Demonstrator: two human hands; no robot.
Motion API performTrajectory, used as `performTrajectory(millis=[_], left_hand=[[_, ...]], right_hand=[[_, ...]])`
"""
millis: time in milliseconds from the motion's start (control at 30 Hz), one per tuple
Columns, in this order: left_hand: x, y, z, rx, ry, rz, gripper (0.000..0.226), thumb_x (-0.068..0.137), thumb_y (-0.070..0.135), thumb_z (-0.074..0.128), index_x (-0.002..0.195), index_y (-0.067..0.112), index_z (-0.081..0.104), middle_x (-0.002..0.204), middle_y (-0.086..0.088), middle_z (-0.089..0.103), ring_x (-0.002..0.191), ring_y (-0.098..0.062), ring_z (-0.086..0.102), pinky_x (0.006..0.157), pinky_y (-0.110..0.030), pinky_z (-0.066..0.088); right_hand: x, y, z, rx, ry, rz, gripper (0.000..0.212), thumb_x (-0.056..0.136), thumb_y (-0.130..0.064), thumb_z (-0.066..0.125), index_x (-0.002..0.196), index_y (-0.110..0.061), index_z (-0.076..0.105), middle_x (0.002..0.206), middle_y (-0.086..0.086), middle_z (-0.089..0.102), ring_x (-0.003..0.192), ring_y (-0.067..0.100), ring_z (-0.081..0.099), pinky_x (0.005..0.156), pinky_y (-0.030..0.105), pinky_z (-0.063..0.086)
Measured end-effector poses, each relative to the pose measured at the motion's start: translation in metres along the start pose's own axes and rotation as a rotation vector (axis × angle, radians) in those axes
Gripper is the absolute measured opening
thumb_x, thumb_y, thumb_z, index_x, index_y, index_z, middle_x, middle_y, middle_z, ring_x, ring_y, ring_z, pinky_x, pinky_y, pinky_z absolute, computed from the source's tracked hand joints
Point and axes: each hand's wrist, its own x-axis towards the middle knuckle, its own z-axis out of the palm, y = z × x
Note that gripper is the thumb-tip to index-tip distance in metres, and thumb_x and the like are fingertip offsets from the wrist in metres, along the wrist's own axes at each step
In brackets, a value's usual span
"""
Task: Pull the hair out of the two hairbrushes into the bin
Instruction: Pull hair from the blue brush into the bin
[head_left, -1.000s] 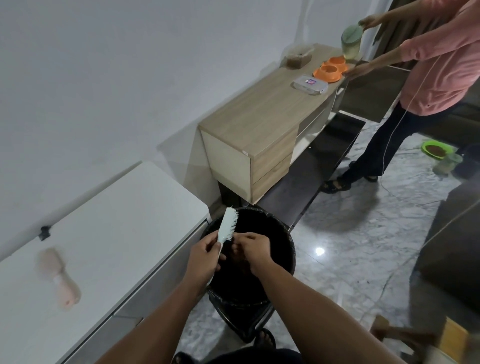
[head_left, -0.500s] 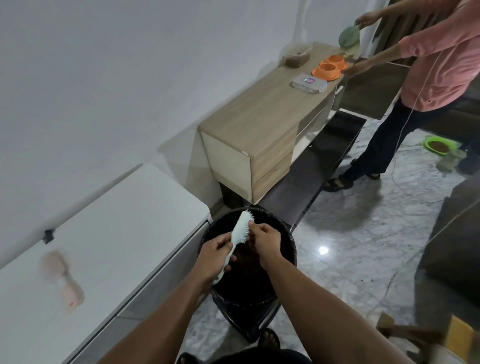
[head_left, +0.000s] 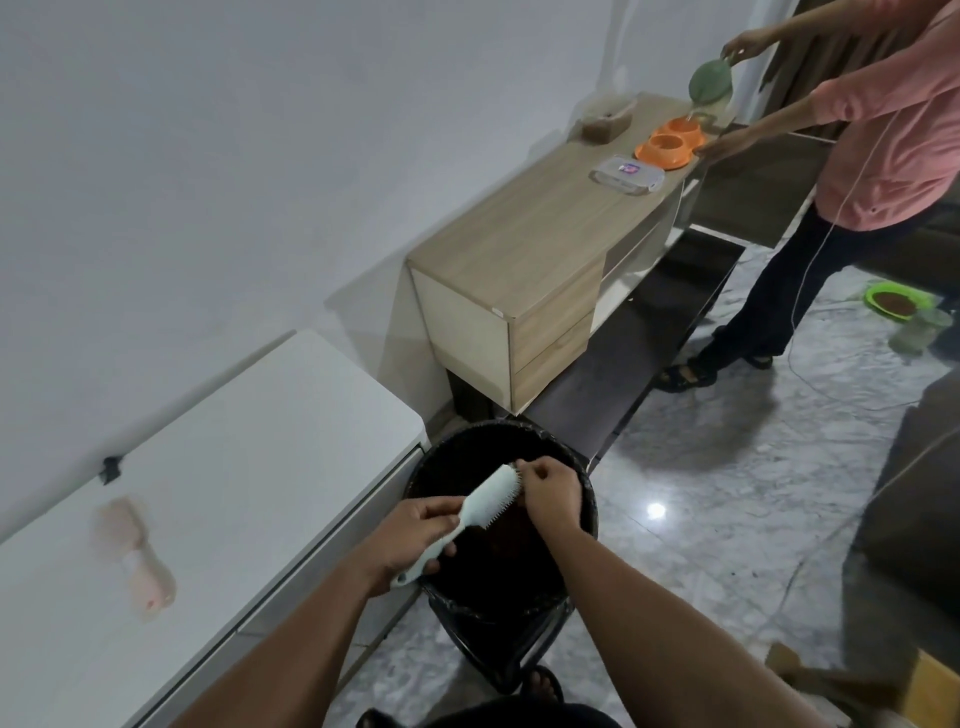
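A pale mint hairbrush (head_left: 478, 506) slants over the black bin (head_left: 584, 522), bristles facing right. My left hand (head_left: 410, 540) grips its handle. My right hand (head_left: 550, 491) is at the brush's far tip, fingers pinched together at the bristles; whether hair is between them cannot be seen. A second, pink hairbrush (head_left: 137, 558) lies on the white cabinet top (head_left: 249, 457) to the left, apart from both hands.
A wooden sideboard (head_left: 524, 270) stands behind the bin with an orange double bowl (head_left: 670, 143) and a clear lidded box (head_left: 626, 176). A person in a pink top (head_left: 883, 130) stands at its far end, tilting a green container. A green dish (head_left: 901, 301) sits on the marble floor.
The mint brush has tilted from nearly upright to slanting right over the bin. My right hand has moved up along the bristles to the brush's tip.
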Motion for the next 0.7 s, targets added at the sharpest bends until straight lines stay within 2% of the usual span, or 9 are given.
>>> performTrajectory(millis=[67, 167, 233, 333, 400, 433, 533, 600, 700], left_hand=[[-0.005, 0.0, -0.007, -0.036, -0.093, -0.022, 0.032, 0.105, 0.006, 0.058, 0.129, 0.02, 0.076, 0.086, -0.005, 0.072, 0.067, -0.011, 0.064, 0.047, -0.022, 0.043], [-0.005, 0.003, -0.009, -0.056, 0.015, -0.003, 0.032, 0.106, 0.008, 0.058, 0.132, 0.02, 0.073, 0.081, -0.002, 0.075, 0.066, -0.01, 0.067, 0.049, -0.022, 0.049], [0.002, 0.0, -0.006, -0.058, 0.112, 0.011, 0.033, 0.107, 0.009, 0.057, 0.135, 0.019, 0.071, 0.084, -0.002, 0.076, 0.065, -0.009, 0.069, 0.051, -0.023, 0.052], [0.005, -0.002, 0.008, 0.026, 0.099, -0.026, 0.034, 0.107, 0.011, 0.057, 0.137, 0.021, 0.07, 0.092, -0.005, 0.076, 0.069, -0.009, 0.072, 0.056, -0.024, 0.055], [0.004, -0.003, 0.015, 0.035, 0.039, -0.065, 0.033, 0.106, 0.011, 0.057, 0.134, 0.02, 0.071, 0.089, -0.007, 0.075, 0.067, -0.011, 0.07, 0.052, -0.025, 0.053], [0.004, -0.003, 0.016, 0.004, 0.011, -0.085, 0.033, 0.105, 0.01, 0.057, 0.134, 0.017, 0.072, 0.087, -0.008, 0.075, 0.066, -0.012, 0.068, 0.05, -0.025, 0.051], [0.003, -0.011, 0.012, -0.097, -0.014, -0.127, 0.034, 0.105, 0.006, 0.057, 0.135, 0.011, 0.071, 0.083, -0.006, 0.074, 0.063, -0.012, 0.065, 0.048, -0.024, 0.049], [0.002, -0.018, 0.008, -0.283, 0.055, -0.111, 0.034, 0.105, 0.003, 0.055, 0.137, 0.007, 0.068, 0.08, -0.007, 0.075, 0.059, -0.012, 0.065, 0.044, -0.023, 0.049], [0.001, -0.025, 0.006, -0.38, 0.179, -0.063, 0.032, 0.107, 0.003, 0.054, 0.136, 0.008, 0.067, 0.083, -0.01, 0.077, 0.061, -0.012, 0.07, 0.045, -0.022, 0.053]], right_hand=[[0.011, 0.015, -0.019, -0.089, 0.076, 0.143, 0.031, 0.095, -0.036, 0.067, 0.072, -0.016, 0.071, 0.068, 0.003, 0.074, 0.071, 0.025, 0.074, 0.078, 0.044, 0.063], [0.019, 0.029, -0.035, -0.003, -0.013, 0.306, 0.038, 0.104, -0.03, 0.058, 0.08, -0.004, 0.071, 0.062, 0.005, 0.069, 0.058, 0.022, 0.068, 0.058, 0.036, 0.059], [0.012, 0.028, -0.031, 0.106, -0.103, 0.29, 0.044, 0.104, -0.043, 0.058, 0.092, -0.003, 0.073, 0.067, 0.008, 0.07, 0.058, 0.021, 0.066, 0.055, 0.033, 0.051], [-0.007, 0.009, -0.015, 0.154, -0.238, 0.083, 0.032, 0.093, -0.054, 0.07, 0.107, -0.025, 0.068, 0.085, 0.005, 0.074, 0.066, 0.019, 0.069, 0.057, 0.03, 0.053], [-0.017, 0.0, -0.007, 0.092, -0.213, -0.037, 0.026, 0.09, -0.052, 0.074, 0.09, -0.026, 0.074, 0.077, -0.001, 0.075, 0.069, 0.016, 0.07, 0.062, 0.031, 0.055], [-0.016, 0.0, -0.007, 0.053, -0.168, -0.036, 0.034, 0.092, -0.05, 0.072, 0.075, -0.021, 0.072, 0.066, -0.003, 0.07, 0.063, 0.014, 0.066, 0.062, 0.033, 0.052], [-0.006, 0.01, -0.01, 0.114, -0.097, 0.239, 0.046, 0.101, -0.035, 0.065, 0.061, -0.012, 0.06, 0.049, 0.0, 0.058, 0.049, 0.018, 0.055, 0.055, 0.033, 0.048], [-0.004, 0.017, -0.013, 0.371, -0.062, 0.511, 0.032, 0.107, -0.019, 0.054, 0.082, -0.002, 0.063, 0.055, 0.01, 0.066, 0.049, 0.021, 0.06, 0.045, 0.029, 0.053], [-0.008, 0.018, -0.017, 0.428, -0.129, 0.574, 0.018, 0.109, -0.01, 0.042, 0.124, -0.008, 0.052, 0.079, 0.017, 0.068, 0.058, 0.025, 0.063, 0.044, 0.027, 0.055]])
